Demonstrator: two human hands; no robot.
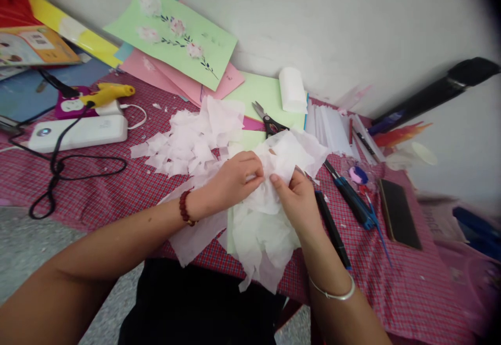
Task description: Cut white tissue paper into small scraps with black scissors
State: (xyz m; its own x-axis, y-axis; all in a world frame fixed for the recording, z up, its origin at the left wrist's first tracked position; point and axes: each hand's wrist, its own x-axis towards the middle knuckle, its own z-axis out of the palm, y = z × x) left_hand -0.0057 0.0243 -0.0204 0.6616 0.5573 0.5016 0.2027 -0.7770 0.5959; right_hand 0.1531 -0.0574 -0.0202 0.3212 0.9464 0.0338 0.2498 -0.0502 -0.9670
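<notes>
My right hand is partly tucked behind the white tissue, which also covers some of the scissors. Toward the table's left edge, an orange book runs out of my view.

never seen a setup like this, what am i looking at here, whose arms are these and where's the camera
There is no machine here, just a person's bare hands. The single picture comes from a camera worn on the person's head, looking forward and down, so the arms reach in from the bottom edge. The left hand, with a beaded bracelet at its wrist, and the right hand hold thin white paper between them. On the checked cloth lie torn white scraps, scissors, a black marker and a white device. Behind is a green sheet with flowers.
</notes>
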